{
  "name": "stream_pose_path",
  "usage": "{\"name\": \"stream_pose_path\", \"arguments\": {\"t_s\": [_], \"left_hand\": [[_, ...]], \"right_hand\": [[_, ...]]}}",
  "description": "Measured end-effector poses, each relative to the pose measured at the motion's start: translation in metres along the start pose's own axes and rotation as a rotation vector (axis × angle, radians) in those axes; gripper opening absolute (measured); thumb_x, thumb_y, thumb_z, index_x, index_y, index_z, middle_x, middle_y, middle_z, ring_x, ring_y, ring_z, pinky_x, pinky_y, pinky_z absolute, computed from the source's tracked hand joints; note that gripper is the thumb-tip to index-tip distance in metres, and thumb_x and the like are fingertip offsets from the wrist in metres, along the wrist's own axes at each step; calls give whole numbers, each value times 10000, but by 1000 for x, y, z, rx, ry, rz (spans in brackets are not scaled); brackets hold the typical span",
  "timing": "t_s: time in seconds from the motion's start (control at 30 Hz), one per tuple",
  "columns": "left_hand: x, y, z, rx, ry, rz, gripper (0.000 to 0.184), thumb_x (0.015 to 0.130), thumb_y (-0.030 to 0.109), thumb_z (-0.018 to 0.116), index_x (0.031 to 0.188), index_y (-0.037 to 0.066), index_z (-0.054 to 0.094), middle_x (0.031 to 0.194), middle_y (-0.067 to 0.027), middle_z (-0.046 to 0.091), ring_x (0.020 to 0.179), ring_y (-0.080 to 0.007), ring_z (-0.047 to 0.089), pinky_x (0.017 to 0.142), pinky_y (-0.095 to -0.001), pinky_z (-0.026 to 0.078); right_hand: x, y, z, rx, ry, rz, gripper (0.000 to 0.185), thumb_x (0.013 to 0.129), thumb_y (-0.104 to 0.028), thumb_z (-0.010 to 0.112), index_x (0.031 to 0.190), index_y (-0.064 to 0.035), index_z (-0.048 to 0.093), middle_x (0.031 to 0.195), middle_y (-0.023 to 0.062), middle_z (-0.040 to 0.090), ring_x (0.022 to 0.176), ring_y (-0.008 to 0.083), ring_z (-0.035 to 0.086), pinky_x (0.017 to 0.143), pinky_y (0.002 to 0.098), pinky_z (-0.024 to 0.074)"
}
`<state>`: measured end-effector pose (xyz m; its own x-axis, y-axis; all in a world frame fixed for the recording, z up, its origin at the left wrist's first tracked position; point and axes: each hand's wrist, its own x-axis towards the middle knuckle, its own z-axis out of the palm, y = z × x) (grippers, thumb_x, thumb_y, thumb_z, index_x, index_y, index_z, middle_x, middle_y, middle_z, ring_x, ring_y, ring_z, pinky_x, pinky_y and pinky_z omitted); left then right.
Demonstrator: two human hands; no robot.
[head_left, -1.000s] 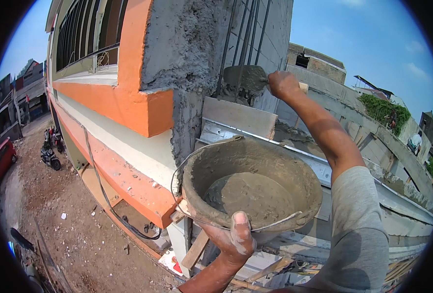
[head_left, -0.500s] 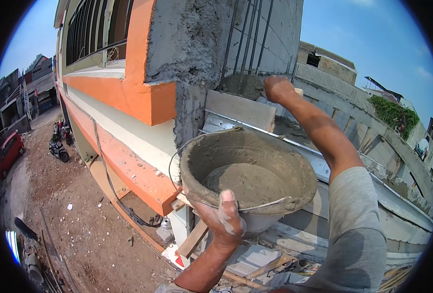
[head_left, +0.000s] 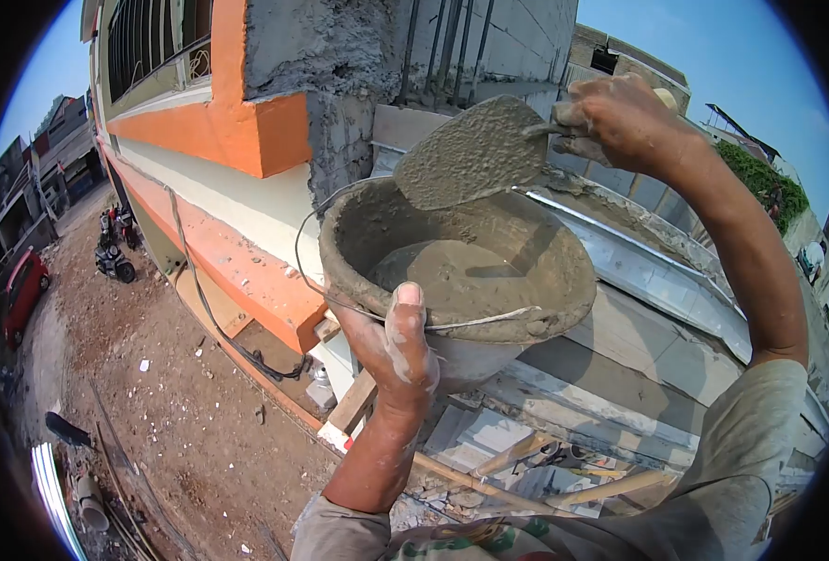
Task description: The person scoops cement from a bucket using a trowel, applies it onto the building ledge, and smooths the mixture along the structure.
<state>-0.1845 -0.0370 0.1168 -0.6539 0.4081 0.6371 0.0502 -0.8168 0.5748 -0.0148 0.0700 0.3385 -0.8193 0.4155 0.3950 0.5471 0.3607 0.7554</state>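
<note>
My left hand (head_left: 397, 351) grips the near left rim of a bucket (head_left: 339, 252), with the thumb over the edge and the fingers beneath. Wet grey mortar (head_left: 452, 266) lies inside, and dried mortar coats the rim. A thin wire handle (head_left: 304, 245) hangs around the bucket's outside. Above the far rim, my right hand (head_left: 620, 122) is closed around the handle of a trowel (head_left: 475, 154). The trowel's blade is tilted, its visible face smeared with mortar, and it casts a shadow into the bucket.
A rough concrete column (head_left: 321, 51) with upright steel bars (head_left: 447, 51) stands ahead. An orange ledge (head_left: 279, 136) juts out at left, high above the dirt ground (head_left: 190, 411). Metal channel (head_left: 657, 266) and timber (head_left: 517, 458) lie to the right and below. Motorcycles (head_left: 115, 262) stand below.
My right hand has drawn back from the column base, up and to the right, bringing the trowel into view over the bucket. My left hand still holds the bucket. The view has shifted slightly.
</note>
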Motion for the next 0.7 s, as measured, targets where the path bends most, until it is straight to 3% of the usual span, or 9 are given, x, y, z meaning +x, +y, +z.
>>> {"name": "stream_pose_path", "arguments": {"t_s": [0.07, 0.17, 0.27, 0.3, 0.4, 0.43, 0.5, 0.57, 0.7], "left_hand": [[1, 7, 7, 26, -51, 10, 728, 827, 264, 551, 1377, -83, 224, 1330, -223, 351, 1239, -300, 348, 1052, -403, 251], [-5, 10, 10, 34, -99, 27, 751, 826, 250, 573, 1385, -89, 202, 1333, -224, 336, 1244, -307, 342, 1058, -417, 247], [-15, 15, 12, 82, -103, 112, 687, 817, 270, 551, 1341, -89, 289, 1285, -216, 412, 1177, -274, 422, 1013, -388, 321], [-20, 16, 10, 174, -159, 148, 734, 825, 261, 558, 1378, -83, 220, 1324, -220, 357, 1213, -282, 385, 1033, -404, 298], [-30, 18, 15, 161, -187, 195, 786, 824, 233, 567, 1404, -83, 140, 1355, -219, 306, 1242, -294, 348, 1049, -407, 278], [-30, 20, 18, 153, -208, 204, 805, 823, 219, 570, 1412, -84, 112, 1363, -221, 289, 1251, -300, 337, 1054, -409, 271], [-35, 21, 22, 149, -228, 221, 825, 820, 206, 578, 1416, -91, 90, 1370, -227, 273, 1259, -311, 325, 1061, -414, 261], [-39, 20, 24, 195, -224, 259, 838, 801, 236, 602, 1398, -103, 121, 1374, -263, 259, 1278, -367, 288, 1066, -469, 215], [-38, 17, 33, 279, -242, 353, 864, 761, 301, 640, 1366, -109, 178, 1382, -333, 231, 1312, -483, 208, 1072, -586, 107]], "right_hand": [[-5, -22, 13, -172, -25, -179, 133, 782, -176, 662, 890, -120, 714, 795, 127, 693, 757, 235, 688, 681, 353, 556], [-9, -47, 37, -305, -255, -294, 112, 744, -128, 654, 833, -98, 715, 840, 105, 704, 813, 210, 694, 710, 338, 563], [-19, -74, 51, -80, -553, -334, 125, 714, -127, 635, 789, -60, 710, 849, 129, 701, 846, 252, 691, 715, 364, 560], [-18, -74, 53, 70, -605, -281, 163, 691, -120, 616, 796, -31, 704, 841, 158, 692, 842, 308, 682, 713, 392, 553], [-23, -69, 52, 223, -696, -239, 194, 672, -114, 589, 789, 5, 688, 819, 198, 674, 833, 357, 667, 715, 424, 541], [-28, -66, 60, 291, -689, -273, 229, 672, -208, 610, 745, 1, 666, 736, 225, 642, 761, 389, 645, 661, 436, 524], [-40, -70, 62, 381, -676, -290, 240, 684, -244, 618, 736, -13, 655, 725, 219, 636, 750, 399, 633, 655, 457, 513], [-54, -74, 69, 467, -671, -328, 281, 712, -307, 625, 745, -28, 630, 710, 209, 620, 742, 412, 610, 658, 484, 493], [-66, -78, 57, 657, -710, -327, 265, 722, -273, 616, 832, -37, 666, 763, 208, 643, 799, 406, 626, 705, 465, 505]]}}
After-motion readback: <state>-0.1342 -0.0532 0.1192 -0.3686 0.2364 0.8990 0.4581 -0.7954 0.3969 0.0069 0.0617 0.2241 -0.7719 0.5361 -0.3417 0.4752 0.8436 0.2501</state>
